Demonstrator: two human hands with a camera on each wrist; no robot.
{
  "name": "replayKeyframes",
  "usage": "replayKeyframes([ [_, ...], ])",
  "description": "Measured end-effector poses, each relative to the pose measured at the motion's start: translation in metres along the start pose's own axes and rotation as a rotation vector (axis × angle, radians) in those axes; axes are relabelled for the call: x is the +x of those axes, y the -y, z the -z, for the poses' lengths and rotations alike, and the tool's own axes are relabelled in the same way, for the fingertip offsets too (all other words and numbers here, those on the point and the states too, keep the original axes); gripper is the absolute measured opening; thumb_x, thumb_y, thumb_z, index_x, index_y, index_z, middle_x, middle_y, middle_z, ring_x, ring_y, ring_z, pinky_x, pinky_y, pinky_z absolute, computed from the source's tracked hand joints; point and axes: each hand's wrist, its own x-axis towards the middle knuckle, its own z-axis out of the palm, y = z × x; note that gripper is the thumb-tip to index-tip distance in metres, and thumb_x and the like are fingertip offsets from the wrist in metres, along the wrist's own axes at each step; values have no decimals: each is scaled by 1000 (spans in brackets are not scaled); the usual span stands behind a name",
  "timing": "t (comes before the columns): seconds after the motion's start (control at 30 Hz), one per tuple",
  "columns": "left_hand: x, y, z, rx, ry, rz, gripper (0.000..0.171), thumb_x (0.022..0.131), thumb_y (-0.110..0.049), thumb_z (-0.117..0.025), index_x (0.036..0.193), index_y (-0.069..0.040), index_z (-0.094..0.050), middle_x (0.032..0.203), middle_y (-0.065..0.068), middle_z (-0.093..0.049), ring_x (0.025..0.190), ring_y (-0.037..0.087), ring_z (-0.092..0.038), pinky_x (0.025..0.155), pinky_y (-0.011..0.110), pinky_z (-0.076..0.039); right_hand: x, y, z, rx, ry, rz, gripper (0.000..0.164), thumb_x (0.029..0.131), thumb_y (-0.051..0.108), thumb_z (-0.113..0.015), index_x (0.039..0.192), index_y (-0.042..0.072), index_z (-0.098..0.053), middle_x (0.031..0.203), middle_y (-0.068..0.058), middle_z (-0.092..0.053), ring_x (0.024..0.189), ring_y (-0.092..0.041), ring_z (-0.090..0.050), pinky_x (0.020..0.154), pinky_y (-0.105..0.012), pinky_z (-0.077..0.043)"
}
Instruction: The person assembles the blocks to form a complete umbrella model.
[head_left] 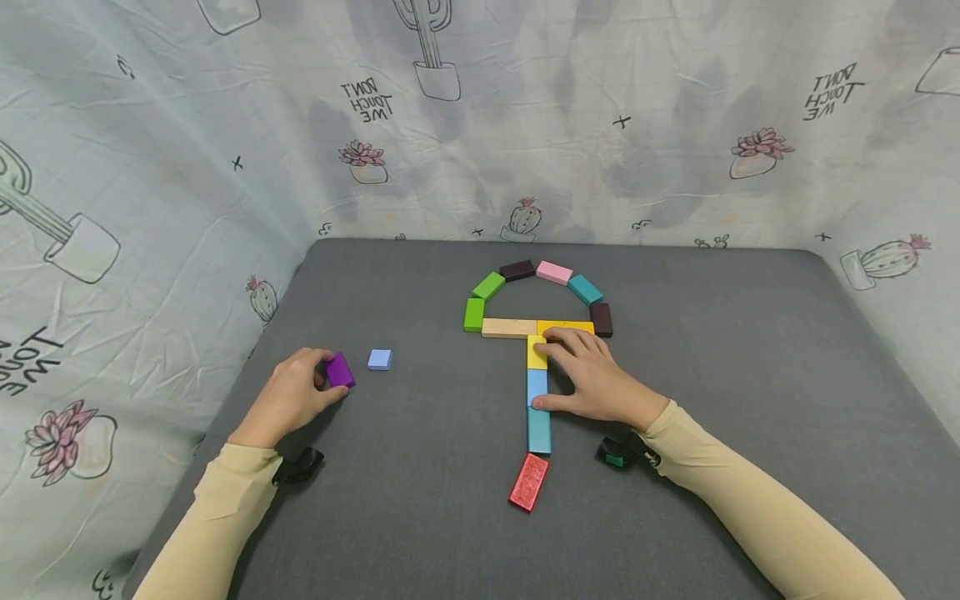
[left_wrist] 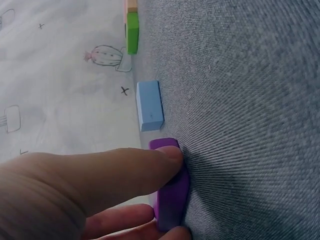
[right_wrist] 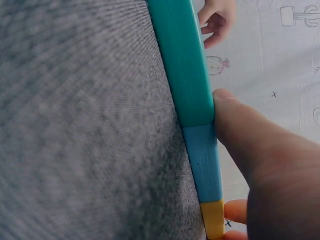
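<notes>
My left hand (head_left: pixel 288 396) pinches a purple block (head_left: pixel 341 370) between thumb and fingers at the left of the table. Just right of it lies a small light blue block (head_left: pixel 379 360). My right hand (head_left: pixel 596 385) touches a straight column of blocks. Its thumb rests near the joint of a blue block (right_wrist: pixel 204 162) and a teal block (head_left: pixel 538 431), while its fingertips lie at the yellow block (head_left: pixel 537 361) above. Partly under those fingers is another yellow block (head_left: pixel 562 325), lying crosswise. A red block (head_left: pixel 529 482) sits at an angle below the column.
An arch of blocks tops the column: green (head_left: pixel 474 315), another green (head_left: pixel 489 286), dark brown (head_left: pixel 517 270), pink (head_left: pixel 554 272), teal (head_left: pixel 585 289) and dark brown (head_left: pixel 602 319). A tan block (head_left: pixel 509 328) lies along its base. Patterned cloth (head_left: pixel 480 125) hangs behind the grey table (head_left: pixel 420 500).
</notes>
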Motion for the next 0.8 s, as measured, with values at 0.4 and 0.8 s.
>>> replayKeyframes([
  [0.4, 0, 0, -2, 0, -33, -12, 56, 87, -18, -84, 129, 12, -61, 112, 25, -65, 92, 34, -64, 75, 50, -54, 0, 1, 0, -3, -4, 8, 85, 87, 58, -78, 153, 11, -50, 158, -17, -39, 143, -43, -34, 114, -68, -26],
  [0.8, -3, -11, -1, 7, -60, -40, 54, 86, -22, -84, 125, 10, -64, 109, 22, -65, 88, 30, -61, 74, 45, -51, -1, 1, 0, -1, -13, 16, 84, 87, 56, -80, 152, 10, -51, 156, -18, -40, 143, -44, -34, 113, -69, -26],
])
